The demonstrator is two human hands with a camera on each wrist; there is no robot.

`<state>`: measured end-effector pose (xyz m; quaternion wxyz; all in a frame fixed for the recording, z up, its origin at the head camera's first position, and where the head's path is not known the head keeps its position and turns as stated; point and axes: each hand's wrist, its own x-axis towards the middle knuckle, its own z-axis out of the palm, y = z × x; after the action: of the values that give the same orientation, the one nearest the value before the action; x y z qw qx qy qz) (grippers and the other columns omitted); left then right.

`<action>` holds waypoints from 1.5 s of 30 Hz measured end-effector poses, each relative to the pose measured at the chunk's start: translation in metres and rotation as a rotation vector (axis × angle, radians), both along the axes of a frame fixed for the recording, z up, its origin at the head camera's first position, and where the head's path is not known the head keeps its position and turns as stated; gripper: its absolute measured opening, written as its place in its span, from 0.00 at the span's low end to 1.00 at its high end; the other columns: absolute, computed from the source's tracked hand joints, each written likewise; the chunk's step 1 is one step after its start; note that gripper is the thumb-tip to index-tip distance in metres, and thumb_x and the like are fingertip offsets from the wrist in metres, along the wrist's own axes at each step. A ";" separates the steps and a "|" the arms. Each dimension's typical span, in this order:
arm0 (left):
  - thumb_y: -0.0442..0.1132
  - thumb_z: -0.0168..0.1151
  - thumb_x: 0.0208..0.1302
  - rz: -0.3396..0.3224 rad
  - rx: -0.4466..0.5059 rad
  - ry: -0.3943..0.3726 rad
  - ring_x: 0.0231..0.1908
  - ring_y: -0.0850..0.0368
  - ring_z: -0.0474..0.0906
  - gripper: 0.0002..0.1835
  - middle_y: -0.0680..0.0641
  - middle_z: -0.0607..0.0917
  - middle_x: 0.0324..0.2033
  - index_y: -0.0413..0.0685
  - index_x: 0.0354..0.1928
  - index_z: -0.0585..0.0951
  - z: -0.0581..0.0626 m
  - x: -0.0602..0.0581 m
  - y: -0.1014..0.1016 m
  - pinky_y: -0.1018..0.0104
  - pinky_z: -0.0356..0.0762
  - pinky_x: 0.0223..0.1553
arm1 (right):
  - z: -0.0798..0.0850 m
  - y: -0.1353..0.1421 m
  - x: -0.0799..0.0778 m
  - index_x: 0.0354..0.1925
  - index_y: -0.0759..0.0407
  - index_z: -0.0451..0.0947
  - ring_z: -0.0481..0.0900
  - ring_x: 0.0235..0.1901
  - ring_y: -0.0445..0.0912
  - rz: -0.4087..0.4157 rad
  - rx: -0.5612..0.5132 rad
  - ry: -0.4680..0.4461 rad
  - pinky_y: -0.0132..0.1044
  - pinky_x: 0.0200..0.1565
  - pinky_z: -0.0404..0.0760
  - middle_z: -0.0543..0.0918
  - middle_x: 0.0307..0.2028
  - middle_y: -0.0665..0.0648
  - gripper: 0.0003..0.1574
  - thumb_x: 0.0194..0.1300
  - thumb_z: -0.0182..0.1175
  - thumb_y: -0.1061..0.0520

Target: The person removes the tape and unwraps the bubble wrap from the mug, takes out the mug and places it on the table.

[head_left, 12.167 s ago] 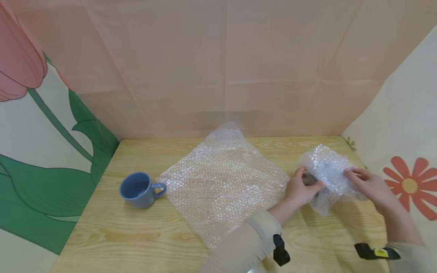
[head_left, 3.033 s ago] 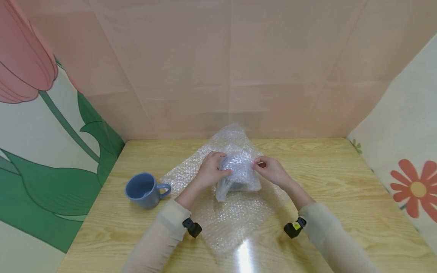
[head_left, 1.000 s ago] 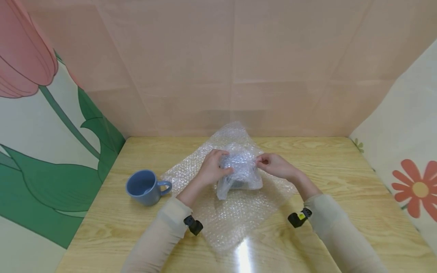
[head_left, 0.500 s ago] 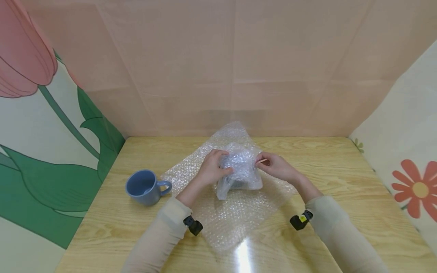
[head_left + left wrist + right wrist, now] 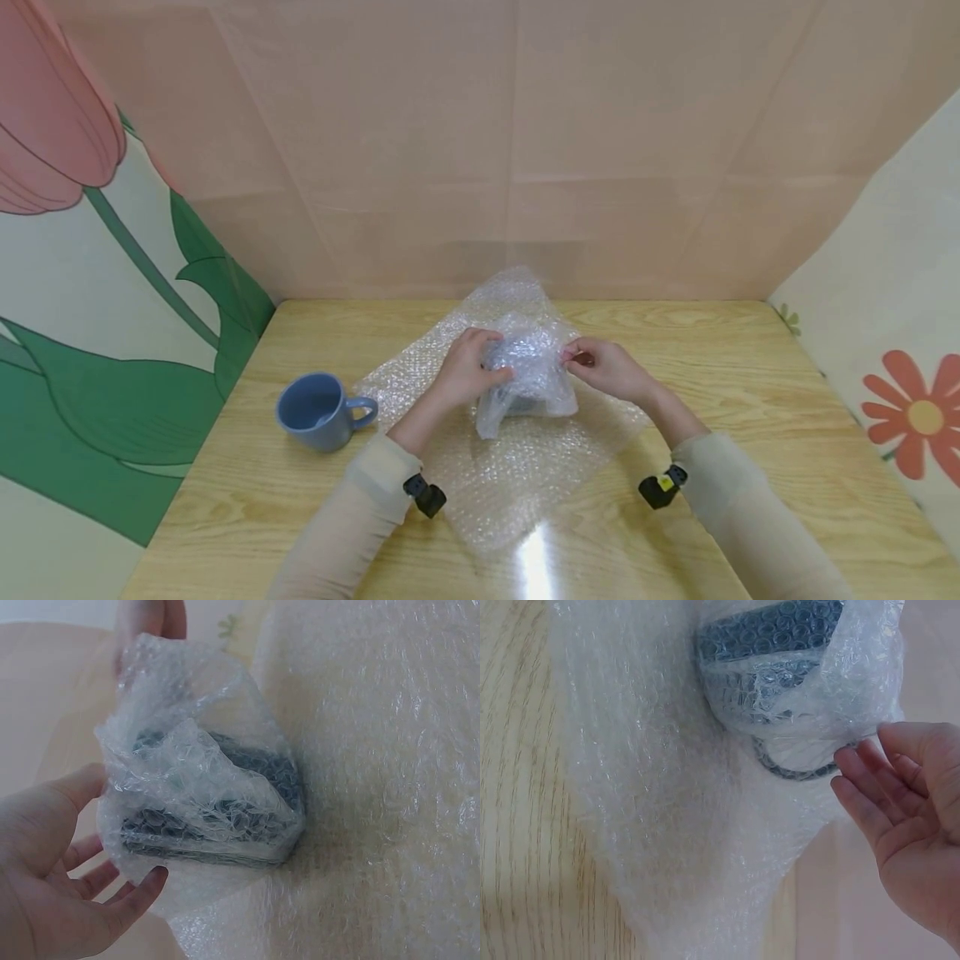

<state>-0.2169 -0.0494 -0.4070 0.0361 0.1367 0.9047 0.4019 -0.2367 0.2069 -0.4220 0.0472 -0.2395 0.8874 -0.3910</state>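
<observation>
A dark mug wrapped in bubble wrap [image 5: 531, 371] rests on a flat bubble wrap sheet [image 5: 517, 475] at the table's middle. Through the film in the right wrist view, the mug's handle [image 5: 799, 774] shows as a dark loop. My left hand [image 5: 461, 371] grips the bundle from its left side, thumb in front and fingers behind. On the opposite side my right hand [image 5: 611, 367] pinches the loose edge of the wrapping near that handle. A blue mug [image 5: 318, 417] stands upright and unwrapped to the left, its handle toward the sheet.
The wooden table [image 5: 750, 400] runs back to a pink cloth backdrop [image 5: 510, 150]. Printed cloths with a tulip [image 5: 52, 100] and a red flower [image 5: 918, 412] stand at the sides. A light reflection lies near the front edge.
The wrapped mug was held at the table's right 12 seconds ago; now it sits on the sheet in the middle. Over the last second, only the right hand and forearm shift slightly.
</observation>
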 end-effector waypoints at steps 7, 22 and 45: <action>0.47 0.69 0.51 -0.002 0.003 0.001 0.53 0.50 0.69 0.32 0.46 0.69 0.59 0.50 0.59 0.71 0.000 0.001 0.000 0.57 0.72 0.53 | 0.003 0.000 0.000 0.38 0.58 0.78 0.79 0.43 0.47 -0.002 0.044 -0.024 0.39 0.45 0.79 0.82 0.40 0.56 0.06 0.63 0.56 0.60; 0.48 0.68 0.52 -0.004 0.001 0.000 0.55 0.50 0.67 0.32 0.47 0.67 0.60 0.51 0.59 0.70 0.000 0.001 0.000 0.55 0.70 0.55 | 0.009 0.001 0.000 0.38 0.58 0.77 0.76 0.45 0.47 0.011 0.076 -0.087 0.41 0.47 0.77 0.80 0.44 0.57 0.07 0.65 0.55 0.57; 0.47 0.69 0.51 -0.002 0.005 0.004 0.55 0.49 0.67 0.32 0.46 0.67 0.60 0.50 0.59 0.71 0.000 0.002 0.000 0.55 0.69 0.55 | 0.014 0.005 0.000 0.46 0.58 0.76 0.74 0.54 0.54 0.019 0.041 -0.210 0.48 0.54 0.74 0.77 0.50 0.59 0.18 0.67 0.52 0.47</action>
<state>-0.2154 -0.0497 -0.4073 0.0341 0.1386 0.9037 0.4037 -0.2365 0.2124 -0.4078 0.1487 -0.2047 0.8831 -0.3951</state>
